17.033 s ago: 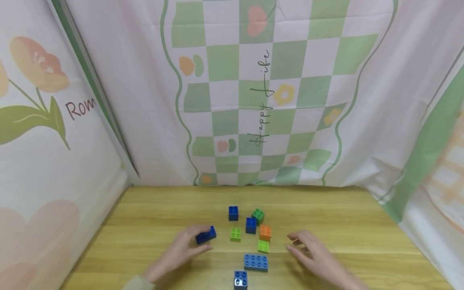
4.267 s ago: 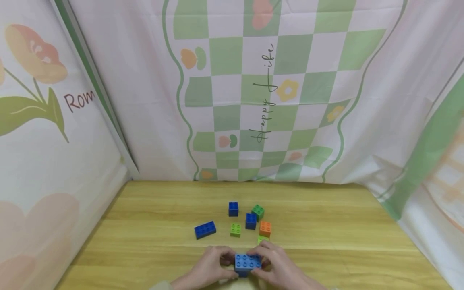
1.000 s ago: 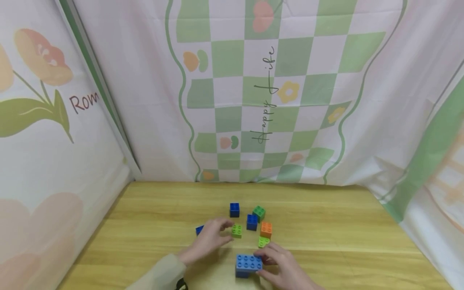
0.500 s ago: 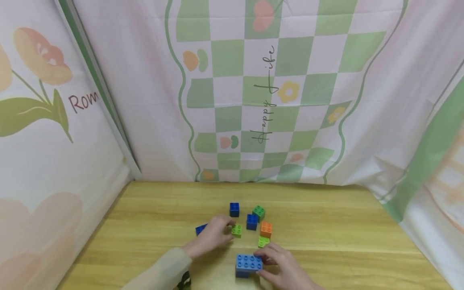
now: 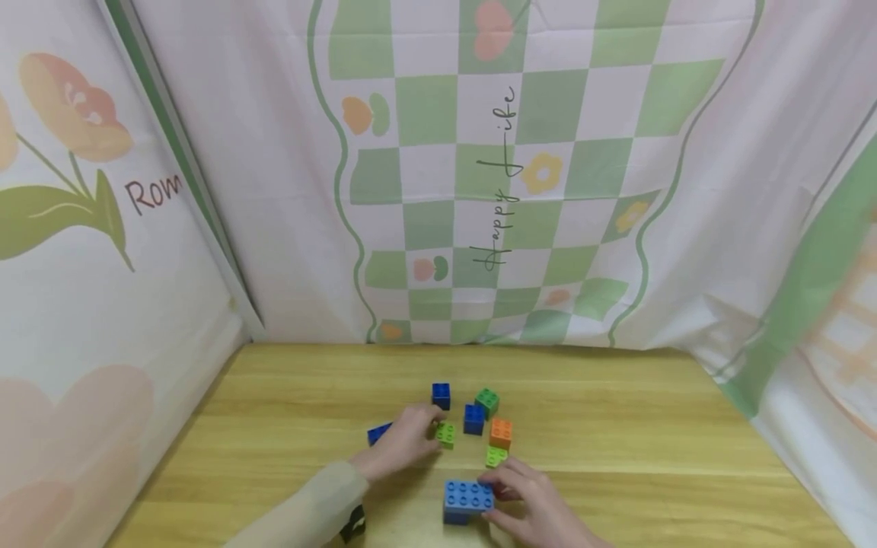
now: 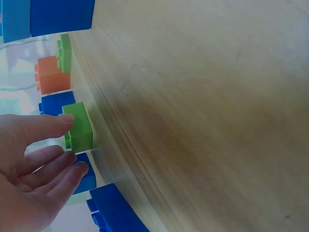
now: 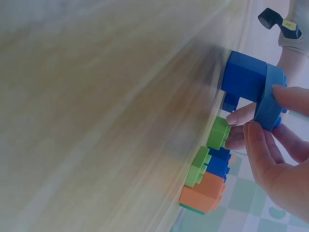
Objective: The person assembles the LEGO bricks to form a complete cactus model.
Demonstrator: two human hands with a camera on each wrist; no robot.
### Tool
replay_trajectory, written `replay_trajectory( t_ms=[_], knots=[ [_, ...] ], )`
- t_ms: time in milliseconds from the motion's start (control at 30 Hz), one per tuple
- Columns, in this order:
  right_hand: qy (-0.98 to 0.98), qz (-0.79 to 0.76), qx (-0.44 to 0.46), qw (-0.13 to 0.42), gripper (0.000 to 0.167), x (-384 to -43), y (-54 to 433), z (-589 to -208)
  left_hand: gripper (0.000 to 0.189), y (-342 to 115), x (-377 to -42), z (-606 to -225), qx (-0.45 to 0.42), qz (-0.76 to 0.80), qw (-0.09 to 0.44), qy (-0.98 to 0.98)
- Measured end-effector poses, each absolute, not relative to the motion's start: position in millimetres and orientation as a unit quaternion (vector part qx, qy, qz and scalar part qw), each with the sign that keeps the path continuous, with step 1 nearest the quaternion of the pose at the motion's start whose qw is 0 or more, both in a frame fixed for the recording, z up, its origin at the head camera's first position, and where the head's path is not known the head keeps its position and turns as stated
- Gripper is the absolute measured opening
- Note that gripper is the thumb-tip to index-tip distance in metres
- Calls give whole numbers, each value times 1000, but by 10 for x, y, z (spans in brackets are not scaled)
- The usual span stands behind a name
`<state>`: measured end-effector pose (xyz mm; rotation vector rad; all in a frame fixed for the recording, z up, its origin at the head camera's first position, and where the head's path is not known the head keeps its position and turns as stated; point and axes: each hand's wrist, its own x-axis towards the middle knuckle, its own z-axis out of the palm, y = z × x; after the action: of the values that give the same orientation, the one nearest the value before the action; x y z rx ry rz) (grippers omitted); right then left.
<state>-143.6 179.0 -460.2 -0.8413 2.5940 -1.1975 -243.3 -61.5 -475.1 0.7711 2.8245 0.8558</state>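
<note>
My left hand (image 5: 406, 441) reaches to a light green brick (image 5: 447, 434), thumb and index finger at its opposite sides; the brick stands on the table. In the left wrist view the thumb lies against the light green brick (image 6: 81, 126). My right hand (image 5: 527, 498) pinches the right end of a light blue eight-stud brick (image 5: 469, 495). Under that brick's left part sits a dark blue brick (image 5: 456, 517), the two joined. The right wrist view shows the thumb on the light blue brick (image 7: 270, 96) and fingers on its other side.
Behind the hands stand two dark blue bricks (image 5: 441, 396), a green brick (image 5: 487, 402) and an orange brick (image 5: 501, 432). A second light green brick (image 5: 496, 457) sits by the right fingertips. The left hand partly covers a long dark blue brick (image 5: 379, 434). Curtains border the wooden table (image 5: 651, 426).
Earlier, the light blue brick came onto the dark blue one, held by both hands. Since then my left hand has moved off to the light green brick and closed in around it; the right stays put.
</note>
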Motion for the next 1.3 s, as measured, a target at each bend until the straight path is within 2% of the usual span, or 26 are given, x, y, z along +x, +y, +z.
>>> replay_trajectory(
  t_ms=[800, 1300],
  knots=[
    [867, -400, -290, 67, 39, -1422, 1796, -4621, 41, -601, -2445, -4757, 262, 259, 50, 928],
    [867, -402, -288, 67, 40, -1425, 1786, -4620, 39, -666, -2369, -4665, 260, 302, 53, 916]
  ],
)
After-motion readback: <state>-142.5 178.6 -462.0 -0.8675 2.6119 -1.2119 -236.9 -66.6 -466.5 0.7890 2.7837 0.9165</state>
